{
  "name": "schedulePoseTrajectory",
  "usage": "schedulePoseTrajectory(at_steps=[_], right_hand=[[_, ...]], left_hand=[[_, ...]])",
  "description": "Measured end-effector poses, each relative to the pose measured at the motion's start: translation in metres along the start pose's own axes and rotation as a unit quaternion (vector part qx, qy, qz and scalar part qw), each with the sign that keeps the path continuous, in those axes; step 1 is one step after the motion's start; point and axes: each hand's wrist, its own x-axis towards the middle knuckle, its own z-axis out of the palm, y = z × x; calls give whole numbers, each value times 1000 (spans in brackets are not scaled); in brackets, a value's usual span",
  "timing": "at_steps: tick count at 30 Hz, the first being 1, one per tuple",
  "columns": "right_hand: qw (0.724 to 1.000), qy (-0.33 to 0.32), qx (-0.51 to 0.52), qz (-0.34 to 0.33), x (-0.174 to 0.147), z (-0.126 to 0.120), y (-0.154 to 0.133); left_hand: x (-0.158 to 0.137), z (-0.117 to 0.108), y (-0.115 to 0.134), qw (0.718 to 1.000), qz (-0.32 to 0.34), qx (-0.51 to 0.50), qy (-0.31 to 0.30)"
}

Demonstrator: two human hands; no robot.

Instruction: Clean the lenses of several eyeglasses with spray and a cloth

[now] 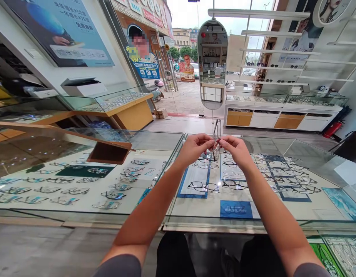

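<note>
A pair of eyeglasses is held up on end between my two hands, above the glass display counter. My left hand pinches the glasses from the left side with thumb and forefinger. From the right, the fingertips of my right hand are closed on the same glasses near their middle. The fingers partly hide the frame. Below them, under the glass, lie several other eyeglasses, including a dark-rimmed pair on a blue-edged card.
A framed tabletop mirror stands on the counter at left. Further back are an oval standing mirror, a white display cabinet, wall shelves with sunglasses, and a wooden-based showcase. A red fire extinguisher stands at far right.
</note>
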Motion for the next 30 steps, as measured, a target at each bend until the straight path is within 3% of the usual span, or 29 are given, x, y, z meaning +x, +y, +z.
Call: schedulePoseTrajectory(at_steps=[6,12,16,18,21,26,30], right_hand=[[998,-34,42,-33,-2,-25,-64],[994,-87,68,-20,-15,-38,-78],[994,-84,76,-6,-17,-37,-79],[994,-77,81,4,-17,-36,-80],[994,-70,87,17,-18,-37,-83],[998,-41,54,9,-22,-42,-91],[998,-53,25,25,-25,-46,-95]], left_hand=[[7,20,58,992,102,47,-51],[3,32,63,988,137,27,-73],[2,31,60,987,150,22,-58],[0,32,58,985,165,40,-33],[-1,33,56,971,210,100,52],[1,24,54,914,267,236,196],[3,15,57,874,303,289,246]])
